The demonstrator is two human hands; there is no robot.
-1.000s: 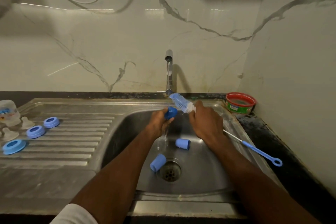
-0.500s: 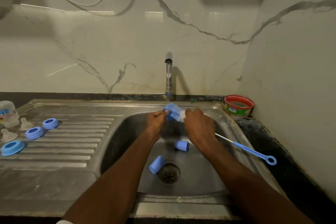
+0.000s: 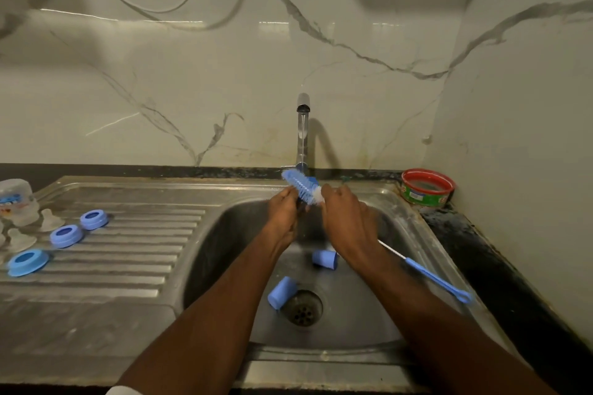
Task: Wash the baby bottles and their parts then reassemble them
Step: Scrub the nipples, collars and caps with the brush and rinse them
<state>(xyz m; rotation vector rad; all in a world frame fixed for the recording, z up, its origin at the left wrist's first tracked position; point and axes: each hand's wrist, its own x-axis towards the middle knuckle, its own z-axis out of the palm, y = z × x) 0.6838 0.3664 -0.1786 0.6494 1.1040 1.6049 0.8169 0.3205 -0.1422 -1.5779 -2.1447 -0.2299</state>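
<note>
A bit of white sleeve [image 3: 123, 390] shows at the very bottom, by the L arm. Both arms reach up over the sink [image 3: 369, 324].

Down in the sink, nearest: a drain [image 3: 303, 308]. A blue cap [image 3: 281, 292] lies on its side, touching the drain's L edge. A 2nd cap [image 3: 324, 259] lies on its side a bit farther back, partly under the R wrist.

On the L there's a ribbed drainboard [image 3: 128, 253]. 3 blue rings lie flat on it in a slanted row: near ring [image 3: 27, 262], mid ring [image 3: 66, 235], far ring [image 3: 94, 219]. Clear nipples [image 3: 50, 220] sit just L of the rings. A clear bottle [image 3: 17, 202] stands at the far L edge, cut off by the frame.

Up at the back of the sink, the R hand [image 3: 348, 221] is closed round the brush [image 3: 303, 184], near the bristles. The thin handle [image 3: 430, 276] sticks out behind the hand, to the R and down, w/ a loop at its end. The L hand [image 3: 284, 213] is curled shut right by the bristles. Can't tell what it holds; the fingers hide it.

The brush head is under the tap [image 3: 302, 125]. Water runs down from it.

Far R, in the corner, a red & green tub [image 3: 428, 187] sits on the dark counter [image 3: 481, 253]. Behind it all is a marble wall [image 3: 192, 90].
</note>
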